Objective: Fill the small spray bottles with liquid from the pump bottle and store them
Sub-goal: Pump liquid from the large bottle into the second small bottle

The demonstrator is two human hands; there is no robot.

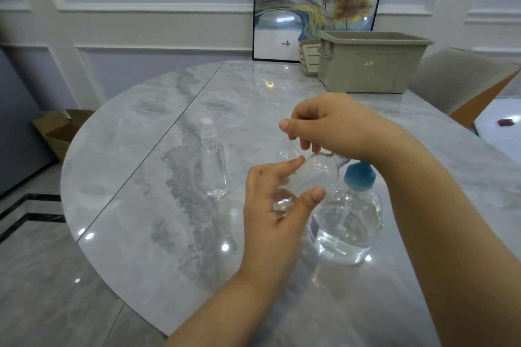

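The left hand (277, 200) is curled in a grip; the right hand (324, 127) is pinched just above it, wrist bent.

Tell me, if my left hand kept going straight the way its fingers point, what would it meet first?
Probably the right hand, since the left hand holding the small bottle points up toward it. Depth is unclear, though.

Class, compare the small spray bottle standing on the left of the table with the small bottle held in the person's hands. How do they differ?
The standing spray bottle is upright on the table, untouched; the held bottle is tilted and gripped by the left hand. The standing one wears its white spray cap; the right hand covers the held one's neck, so its top cannot be seen. Both are small and clear.
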